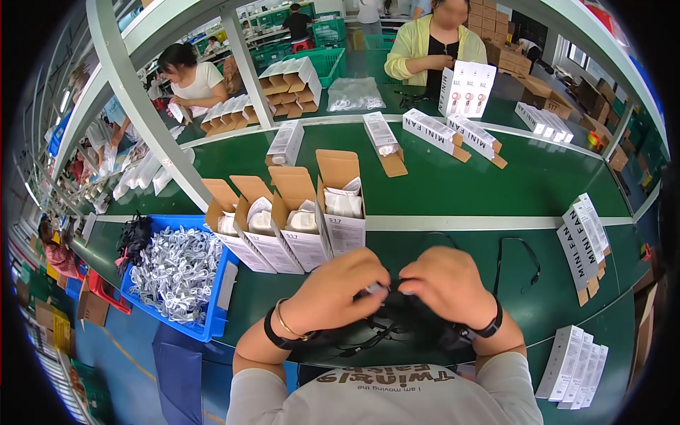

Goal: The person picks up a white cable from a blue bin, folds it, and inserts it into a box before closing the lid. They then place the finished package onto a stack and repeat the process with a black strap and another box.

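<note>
On a smooth, faintly glossy green desk (545, 304), thin black cords (382, 331), crossed in a loose, limp tangle just below the left grip (354, 276) and right grip (443, 276), on the person's side. Another black cord (536, 272), slim and bent into a wide open curve, beyond the right grip and to its right, apart from it.

Left grip curled inward, fingers folded close, with a small pale patch at the fingertips; right grip likewise curled, thumb toward the left one, beside a small dark piece (409, 292) in the narrow gap between the two. Too blurred to be sure of a firm hold in either, or of the shape of that piece.

Ahead and to the left of the left grip, four open boxes (304, 244) of stiff card, white outside and plain brown inside, upright in a row with flaps raised, soft white wrapped bundles (302, 221) in their mouths. Farther left, a hard blue plastic bin (216, 322), heaped with looped, rubbery-looking white cables (177, 269); at its far corner, a black tangle (134, 241). Well off to the right, slim white boxes (570, 365), flat-sided, side by side.
</note>
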